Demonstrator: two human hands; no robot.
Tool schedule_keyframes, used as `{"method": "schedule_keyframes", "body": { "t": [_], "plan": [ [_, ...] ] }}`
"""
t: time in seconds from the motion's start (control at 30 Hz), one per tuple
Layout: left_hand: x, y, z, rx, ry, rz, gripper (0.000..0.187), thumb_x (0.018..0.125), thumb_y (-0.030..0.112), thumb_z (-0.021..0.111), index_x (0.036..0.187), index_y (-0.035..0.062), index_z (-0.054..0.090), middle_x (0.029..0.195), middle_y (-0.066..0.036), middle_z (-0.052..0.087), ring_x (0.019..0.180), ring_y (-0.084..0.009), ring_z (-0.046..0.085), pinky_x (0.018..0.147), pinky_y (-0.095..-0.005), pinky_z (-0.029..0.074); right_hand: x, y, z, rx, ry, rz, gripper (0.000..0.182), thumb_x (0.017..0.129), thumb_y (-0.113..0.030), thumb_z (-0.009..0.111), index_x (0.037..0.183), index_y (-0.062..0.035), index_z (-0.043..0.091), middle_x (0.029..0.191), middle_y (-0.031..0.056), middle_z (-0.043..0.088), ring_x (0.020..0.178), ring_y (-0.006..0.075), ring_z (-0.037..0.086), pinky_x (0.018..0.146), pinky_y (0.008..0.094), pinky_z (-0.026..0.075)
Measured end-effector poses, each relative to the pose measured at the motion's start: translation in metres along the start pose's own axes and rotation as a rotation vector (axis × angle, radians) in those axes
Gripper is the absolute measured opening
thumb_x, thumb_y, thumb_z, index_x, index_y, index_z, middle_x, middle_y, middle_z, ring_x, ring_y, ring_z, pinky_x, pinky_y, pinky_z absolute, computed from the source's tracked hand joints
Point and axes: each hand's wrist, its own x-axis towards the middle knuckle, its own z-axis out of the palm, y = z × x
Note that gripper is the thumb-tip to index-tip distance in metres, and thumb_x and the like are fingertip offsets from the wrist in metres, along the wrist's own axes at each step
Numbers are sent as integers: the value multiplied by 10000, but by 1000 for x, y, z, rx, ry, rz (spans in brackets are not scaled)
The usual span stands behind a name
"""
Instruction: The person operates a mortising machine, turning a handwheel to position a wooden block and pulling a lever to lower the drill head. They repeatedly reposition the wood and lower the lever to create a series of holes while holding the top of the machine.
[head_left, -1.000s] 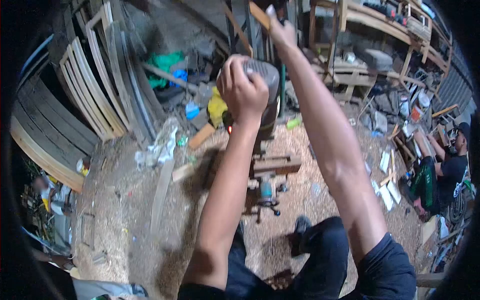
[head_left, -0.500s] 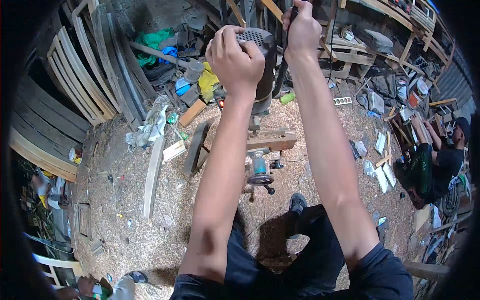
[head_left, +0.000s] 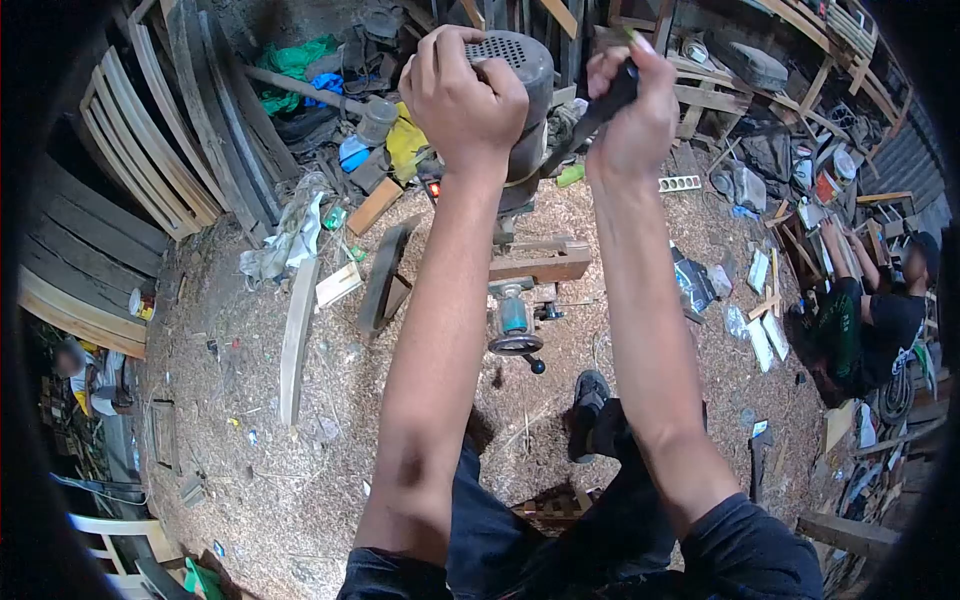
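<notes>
My left hand (head_left: 465, 105) rests on top of a dark cylindrical motor housing (head_left: 538, 75) with a perforated cap, its fingers curled over the near left edge. To the right, my right hand (head_left: 640, 115) is closed round the end of a black lever (head_left: 585, 125), which slants down toward the machine's column. Below the motor, a block of wood (head_left: 545, 265) sits across the machine. Under it is a blue-green vise (head_left: 514, 318) with a round handwheel (head_left: 516, 344) and a black-knobbed crank. My forearms hide parts of the machine's sides.
Wood shavings cover the floor. Curved slats (head_left: 150, 150) and boards lean at the left. A loose plank (head_left: 297, 345) lies left of the machine, near a dark wooden piece (head_left: 385, 275). A power strip (head_left: 680, 184) lies behind. Another person (head_left: 890, 310) sits at the right.
My right hand has moved right and down, swinging the lever from nearly upright to a slant. My left hand stays on the motor housing. A foot at the lower left is gone from view.
</notes>
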Motion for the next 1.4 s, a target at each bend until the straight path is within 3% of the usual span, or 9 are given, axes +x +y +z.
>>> {"method": "schedule_keyframes", "body": {
  "t": [0.1, 0.23, 0.47, 0.57, 0.77, 0.93, 1.13, 1.27, 1.4],
  "plan": [
    [-4, 0, 0, -3, 2, -4, 203, 709, 94, 477, 833, 29, 625, 871, -146, 645, 795, -362, 614, 738, -441, 480, -15, -2, -15, -11, -73, -35, 343, 918, -288, 526, 707, -23, 577, 643, 55, 531, 649, 143, 486, 623, 290, 371],
    [-7, 0, -2, 9, -16, -32, 207, 713, 93, 475, 828, 30, 635, 864, -150, 646, 787, -360, 615, 738, -438, 482, -51, -15, -30, -158, -123, -9, 328, 909, -334, 402, 714, -72, 426, 702, 47, 427, 709, 170, 407, 672, 318, 323],
    [-15, -2, -3, 17, -22, -2, 203, 728, 89, 470, 829, 34, 637, 843, -144, 640, 795, -353, 604, 763, -441, 458, -102, -12, -70, -105, -152, -110, 310, 820, -324, 433, 693, -41, 436, 686, 84, 460, 665, 165, 393, 636, 311, 316],
    [-19, -2, -13, -5, -157, -15, 221, 801, 127, 481, 929, 36, 637, 965, -152, 643, 965, -347, 591, 887, -430, 436, -116, -14, -78, -116, -184, -131, 303, 798, -333, 437, 685, -52, 431, 682, 79, 459, 667, 164, 394, 647, 310, 316],
    [-47, 8, -64, -53, -411, -4, 400, 898, 157, 491, 1273, 17, 517, 1384, -215, 449, 1349, -367, 360, 1124, -471, 265, -134, -10, -92, -179, -182, -195, 308, 781, -340, 443, 673, -52, 421, 648, 83, 465, 650, 186, 402, 672, 334, 335],
    [-63, 16, -104, -152, -622, -134, 596, 869, 90, 514, 1442, 36, 356, 1520, -220, 285, 1431, -369, 234, 1161, -446, 219, -153, -11, -104, -238, -180, -197, 350, 802, -382, 420, 665, -59, 410, 665, 92, 474, 673, 195, 413, 680, 347, 354],
    [-80, 30, -134, -97, -643, -312, 536, 864, 68, 529, 1387, 30, 417, 1482, -224, 357, 1391, -364, 332, 1132, -429, 289, -166, -13, -110, -279, -224, -236, 371, 859, -398, 398, 679, -74, 371, 690, 77, 432, 690, 199, 384, 700, 344, 331],
    [-102, 40, -157, -153, -563, -544, 458, 849, 82, 548, 1295, -1, 485, 1343, -224, 495, 1277, -384, 452, 1079, -455, 339, -165, -17, -112, -311, -210, -162, 522, 891, -519, 404, 675, -44, 409, 708, 88, 465, 711, 195, 435, 694, 339, 360],
    [-131, 37, -181, -92, -544, -614, 387, 844, 78, 565, 1221, -4, 533, 1198, -192, 582, 1161, -360, 535, 1019, -441, 389, -154, -17, -107, -337, -247, -132, 496, 906, -488, 396, 690, -42, 404, 749, 84, 461, 719, 184, 429, 689, 317, 352]
  ]
}}
